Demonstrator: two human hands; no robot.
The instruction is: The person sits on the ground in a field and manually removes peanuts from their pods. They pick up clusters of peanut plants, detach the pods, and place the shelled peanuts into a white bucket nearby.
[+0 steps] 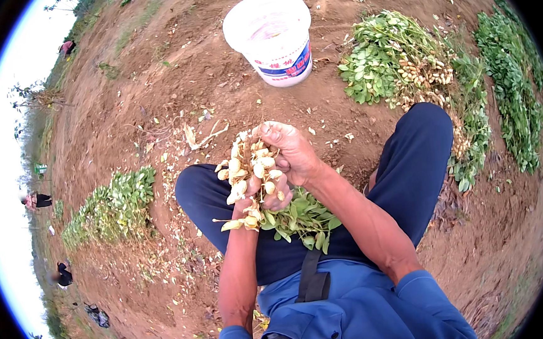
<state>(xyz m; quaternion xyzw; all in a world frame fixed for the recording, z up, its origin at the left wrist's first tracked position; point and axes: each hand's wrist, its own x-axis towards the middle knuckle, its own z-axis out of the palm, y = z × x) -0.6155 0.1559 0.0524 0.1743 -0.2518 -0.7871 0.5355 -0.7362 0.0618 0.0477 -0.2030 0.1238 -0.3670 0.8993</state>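
Observation:
My left hand (268, 193) is closed around the stems of a peanut plant, partly hidden behind its hanging pods. The cluster of pale peanut pods (252, 163) stands up over my knuckles, while the plant's green leaves (305, 214) lie across my lap. My right hand (294, 151) is at the right side of the cluster, its thumb and fingers pinched at the upper pods or roots; what exactly lies between the fingertips cannot be told. Beyond both hands stands a white plastic bucket (286, 71), upright on the soil, with something at its bottom that is unclear.
Pulled peanut plants with pods (387, 62) are heaped at the upper right, with more green plants (513, 86) beyond. Another leafy pile (113, 206) lies at the left. Dry stems (198, 137) and leaf scraps litter the soil. Several people are far off at the left.

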